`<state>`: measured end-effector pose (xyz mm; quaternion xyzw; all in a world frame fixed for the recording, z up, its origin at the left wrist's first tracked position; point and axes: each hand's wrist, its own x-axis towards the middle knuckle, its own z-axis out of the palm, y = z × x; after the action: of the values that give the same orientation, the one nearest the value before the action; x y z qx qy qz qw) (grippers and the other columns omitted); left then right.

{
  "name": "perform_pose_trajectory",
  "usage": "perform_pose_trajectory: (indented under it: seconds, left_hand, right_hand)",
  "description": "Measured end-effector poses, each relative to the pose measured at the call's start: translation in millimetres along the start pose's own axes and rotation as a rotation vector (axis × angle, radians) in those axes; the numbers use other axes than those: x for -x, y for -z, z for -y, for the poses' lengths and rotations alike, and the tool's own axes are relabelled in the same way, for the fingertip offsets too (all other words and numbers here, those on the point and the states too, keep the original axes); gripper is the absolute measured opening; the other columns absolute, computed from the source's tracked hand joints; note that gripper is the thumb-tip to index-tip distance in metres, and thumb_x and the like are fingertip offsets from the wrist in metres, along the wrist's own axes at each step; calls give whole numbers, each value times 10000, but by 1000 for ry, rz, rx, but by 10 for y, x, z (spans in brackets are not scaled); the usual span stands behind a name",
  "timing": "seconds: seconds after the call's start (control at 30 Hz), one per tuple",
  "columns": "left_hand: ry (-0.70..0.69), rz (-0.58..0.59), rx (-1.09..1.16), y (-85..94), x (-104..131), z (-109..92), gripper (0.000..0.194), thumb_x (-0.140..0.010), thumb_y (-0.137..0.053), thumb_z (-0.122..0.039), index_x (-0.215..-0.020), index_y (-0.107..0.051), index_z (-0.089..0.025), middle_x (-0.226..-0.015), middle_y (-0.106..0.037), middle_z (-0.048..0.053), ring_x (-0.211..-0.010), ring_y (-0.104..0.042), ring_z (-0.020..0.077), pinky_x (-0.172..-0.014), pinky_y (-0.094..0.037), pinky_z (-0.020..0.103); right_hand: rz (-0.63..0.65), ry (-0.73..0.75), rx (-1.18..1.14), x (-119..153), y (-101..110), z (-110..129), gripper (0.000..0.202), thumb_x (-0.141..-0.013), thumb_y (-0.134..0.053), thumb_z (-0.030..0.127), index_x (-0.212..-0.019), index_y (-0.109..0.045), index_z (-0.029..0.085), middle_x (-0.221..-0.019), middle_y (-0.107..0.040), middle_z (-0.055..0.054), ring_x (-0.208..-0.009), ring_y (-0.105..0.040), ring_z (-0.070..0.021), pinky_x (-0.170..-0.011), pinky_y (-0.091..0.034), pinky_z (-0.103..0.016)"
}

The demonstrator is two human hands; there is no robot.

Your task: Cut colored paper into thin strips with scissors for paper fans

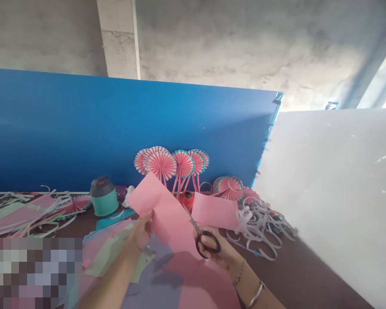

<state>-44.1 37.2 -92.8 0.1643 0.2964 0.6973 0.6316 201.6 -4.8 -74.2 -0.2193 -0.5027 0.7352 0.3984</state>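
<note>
A sheet of pink paper (162, 206) is pinched at its lower left edge by my left hand (142, 231), the thumb lying on top. My right hand (217, 246) has its fingers in the black handles of a pair of scissors (196, 227). The blades point up and left, beside the right edge of the pink paper; whether they touch it I cannot tell. Below my hands lie more large pink sheets (206, 283) and a purple-grey sheet (157, 279). Another pink piece (215, 211) rests just beyond the scissors.
Pink pleated paper fans (161, 165) stand against a blue panel (67, 128). Curled white strips (263, 231) lie at right, a teal and grey container (104, 199) at back left. Paper strips and sheets (28, 212) cover the far left; a white panel (334, 184) borders the right.
</note>
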Motion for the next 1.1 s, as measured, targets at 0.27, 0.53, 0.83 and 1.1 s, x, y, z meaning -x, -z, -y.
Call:
perform_pose_trajectory:
  seconds: [0.27,0.53,0.83,1.1]
  left_hand:
    - [1,18,-36,84,-58,19,132,-656,-760,-128,-747,-670,-157,-687,-724,-5,-613,-676,155,-559,-543,215]
    - [28,46,-48,30,-2,20,121,-635,-761,-100,-668,-661,-160,-641,-720,-7,-584,-676,148,-554,-540,203]
    - [72,81,-55,-54,70,69,360,-618,-755,-78,-964,-677,-140,-799,-753,24,-649,-692,160,-629,-547,231]
    - [64,82,-44,-36,69,64,291,-607,-778,-107,-884,-702,-154,-715,-745,6,-693,-697,190,-644,-530,240]
  right_hand:
    - [-15,-23,41,-2,15,-16,375,-631,-778,409,-774,-594,116,-473,-503,60,-332,-314,-15,-361,-174,-173]
    - [-5,-66,94,14,-12,22,394,-651,-754,433,-832,-586,126,-513,-529,52,-373,-416,-43,-368,-216,-171]
    - [-85,-42,30,-24,-39,-20,447,-633,-771,446,-814,-442,204,-549,-591,44,-404,-495,-82,-377,-284,-160]
    - [-114,32,-28,-16,-132,29,416,-635,-782,419,-788,-466,196,-543,-544,63,-398,-413,-45,-421,-271,-165]
